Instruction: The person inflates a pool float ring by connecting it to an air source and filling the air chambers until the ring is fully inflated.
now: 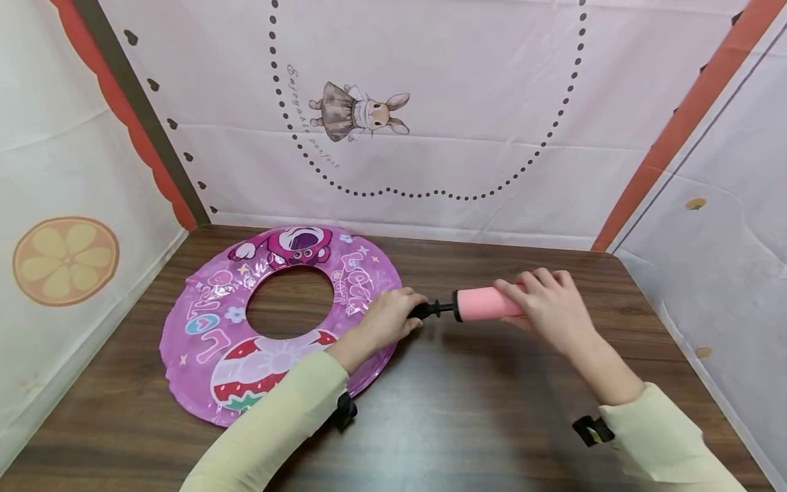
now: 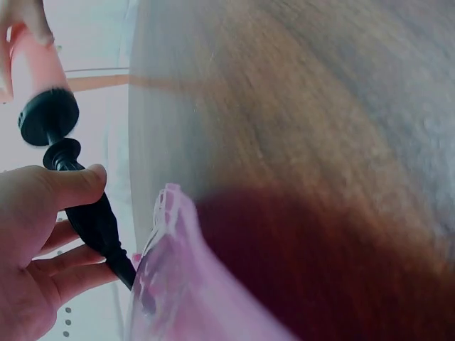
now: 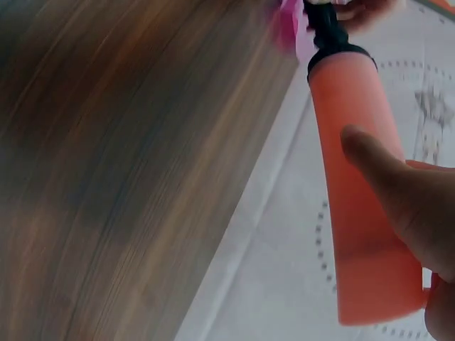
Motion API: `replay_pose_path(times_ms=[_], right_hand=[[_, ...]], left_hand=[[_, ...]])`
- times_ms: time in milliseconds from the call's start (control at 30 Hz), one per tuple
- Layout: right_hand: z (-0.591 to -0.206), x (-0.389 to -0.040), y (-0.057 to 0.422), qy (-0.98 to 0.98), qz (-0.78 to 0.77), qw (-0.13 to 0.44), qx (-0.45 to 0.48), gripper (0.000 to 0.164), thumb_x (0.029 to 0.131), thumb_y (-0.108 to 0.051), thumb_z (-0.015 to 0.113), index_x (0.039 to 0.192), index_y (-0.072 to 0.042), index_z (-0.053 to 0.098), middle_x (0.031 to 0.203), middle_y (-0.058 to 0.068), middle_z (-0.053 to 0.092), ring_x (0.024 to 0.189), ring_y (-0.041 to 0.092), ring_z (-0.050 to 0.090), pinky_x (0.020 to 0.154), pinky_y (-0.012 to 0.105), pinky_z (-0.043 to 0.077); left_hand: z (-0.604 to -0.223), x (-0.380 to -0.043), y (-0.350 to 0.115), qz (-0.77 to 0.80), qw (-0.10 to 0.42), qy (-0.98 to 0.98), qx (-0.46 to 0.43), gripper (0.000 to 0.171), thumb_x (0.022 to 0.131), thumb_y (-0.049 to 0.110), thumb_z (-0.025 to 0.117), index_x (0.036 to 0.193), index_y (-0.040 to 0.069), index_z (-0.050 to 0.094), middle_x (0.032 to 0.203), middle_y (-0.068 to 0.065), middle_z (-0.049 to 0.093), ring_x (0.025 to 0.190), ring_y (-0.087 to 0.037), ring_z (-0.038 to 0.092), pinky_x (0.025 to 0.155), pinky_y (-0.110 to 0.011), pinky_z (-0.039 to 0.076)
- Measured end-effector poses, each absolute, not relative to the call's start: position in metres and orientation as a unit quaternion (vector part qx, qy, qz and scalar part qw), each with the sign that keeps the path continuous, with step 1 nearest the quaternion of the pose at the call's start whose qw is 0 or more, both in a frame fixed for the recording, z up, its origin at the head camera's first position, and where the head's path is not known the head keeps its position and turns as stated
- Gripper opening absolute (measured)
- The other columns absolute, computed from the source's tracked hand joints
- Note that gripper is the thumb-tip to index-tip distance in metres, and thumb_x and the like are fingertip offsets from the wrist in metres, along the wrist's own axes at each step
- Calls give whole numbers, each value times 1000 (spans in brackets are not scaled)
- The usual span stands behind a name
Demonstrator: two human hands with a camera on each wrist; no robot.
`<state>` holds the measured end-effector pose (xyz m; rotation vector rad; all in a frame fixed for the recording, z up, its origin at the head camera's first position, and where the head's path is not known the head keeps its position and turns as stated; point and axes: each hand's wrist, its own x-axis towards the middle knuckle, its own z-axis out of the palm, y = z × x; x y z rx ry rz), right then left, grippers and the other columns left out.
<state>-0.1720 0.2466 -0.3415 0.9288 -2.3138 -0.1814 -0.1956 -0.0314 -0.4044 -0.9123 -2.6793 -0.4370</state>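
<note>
Above the brown table (image 1: 467, 424) — left hand (image 1: 389, 318) grips black end (image 2: 94, 224) of pink pump (image 1: 484, 303), beside purple swim ring (image 1: 209, 324); right hand (image 1: 552, 307) grasps pump barrel (image 3: 362, 213).

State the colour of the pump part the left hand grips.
The gripped pump part is black, clearest in the left wrist view.

Right hand (image 1: 553, 307) holds a pink pump (image 1: 482, 303), left hand (image 1: 389, 317) its black end (image 1: 424, 311) — beside a purple ring (image 1: 230, 311).
</note>
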Motion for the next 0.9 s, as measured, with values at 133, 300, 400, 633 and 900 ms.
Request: replay_pose_path(times_ms=[133,300,400,633,900], right_hand=[[-347,-175,226,-870,-87,335,351,58,57,-38,84,107,-17,63,86,10,60,80,31,54,65,46,40],[-349,-175,222,-869,-90,333,354,60,58,-43,83,108,-19,62,87,8,61,81,30,54,66,46,41],[-345,-174,232,-875,-77,320,354,60,59,-44,82,110,-20,62,89,8,62,84,31,55,67,46,41],[-324,-165,273,-892,-61,297,334,60,60,-41,80,114,-21,62,91,10,64,87,33,55,67,47,40],[-309,-156,310,-899,-38,301,316,74,82,-73,24,113,-18,63,89,12,63,85,37,54,70,52,40]], left_hand=[[-405,-197,-31,-155,146,-927,-309,34,74,20,76,106,10,67,95,-5,66,81,-21,64,72,-35,53],[-404,-198,-32,-163,132,-929,-305,35,74,19,76,106,10,66,95,-5,66,83,-21,64,74,-35,52],[-402,-199,-33,-173,115,-933,-295,36,74,20,76,107,11,66,94,-4,66,83,-20,63,75,-35,52],[-400,-198,-36,-192,109,-931,-289,35,74,19,76,106,11,66,95,-5,66,86,-21,64,77,-36,52],[-406,-199,-42,-180,140,-930,-289,34,74,19,76,106,11,66,97,-5,66,87,-21,64,76,-37,52]])
